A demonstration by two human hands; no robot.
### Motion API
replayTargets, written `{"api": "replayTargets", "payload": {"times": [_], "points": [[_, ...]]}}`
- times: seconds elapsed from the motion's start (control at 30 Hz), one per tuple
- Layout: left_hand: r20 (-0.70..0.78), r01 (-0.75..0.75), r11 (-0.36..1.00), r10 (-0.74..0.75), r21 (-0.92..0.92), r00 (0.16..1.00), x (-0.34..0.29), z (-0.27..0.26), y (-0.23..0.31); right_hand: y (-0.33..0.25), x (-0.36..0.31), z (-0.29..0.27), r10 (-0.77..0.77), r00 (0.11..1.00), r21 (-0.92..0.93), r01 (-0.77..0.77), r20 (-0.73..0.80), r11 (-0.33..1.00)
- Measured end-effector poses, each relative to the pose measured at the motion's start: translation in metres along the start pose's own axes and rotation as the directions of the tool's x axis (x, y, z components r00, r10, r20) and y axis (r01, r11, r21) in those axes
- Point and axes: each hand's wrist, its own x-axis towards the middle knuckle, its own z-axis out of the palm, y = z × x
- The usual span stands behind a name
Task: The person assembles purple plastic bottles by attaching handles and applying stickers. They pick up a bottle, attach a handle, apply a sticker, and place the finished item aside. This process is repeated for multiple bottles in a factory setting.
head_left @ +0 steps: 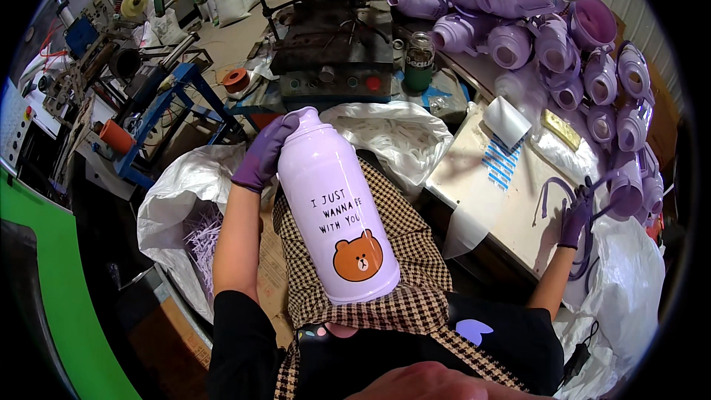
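Observation:
A lilac thermos flask shell (337,211) with a brown bear face and dark lettering leans across my lap on the checked apron (404,215). My left hand (266,152), in a purple glove, is closed round its neck at the upper end. Out to the right, my right hand (574,218), also gloved in purple, reaches over the edge of the white worktable (474,163). Its fingers close on thin purple plastic straps (549,189) that loop there; how many they grip is hidden.
Many lilac flask shells (511,44) are piled at the back and right. A roll of white film (506,122) and a yellow block (561,130) lie on the worktable. White sacks (178,189) flank my legs, one holding purple strips. A dark machine (337,52) stands ahead.

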Motion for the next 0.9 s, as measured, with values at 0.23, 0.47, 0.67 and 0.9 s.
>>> {"api": "replayTargets", "payload": {"times": [0.23,0.47,0.67,0.9], "points": [[0.180,-0.383,0.740,0.343,0.553,0.922,0.010,-0.004,0.002,-0.079,-0.022,0.092,-0.399,0.892,0.015,0.405,0.212,0.914],[-0.122,-0.141,0.989,0.145,0.045,0.982,0.004,0.035,0.026,-0.122,-0.111,0.249,-0.230,0.573,0.594,-0.598,0.786,0.539],[-0.124,-0.147,0.975,0.128,-0.164,0.984,-0.004,0.038,0.034,-0.192,-0.254,0.372,-0.189,0.372,0.409,-0.706,0.909,0.578],[-0.302,-0.280,0.951,0.230,-0.133,0.925,-0.021,0.011,-0.014,-0.185,-0.252,0.409,-0.100,0.337,0.276,-0.527,0.936,0.804]]}}
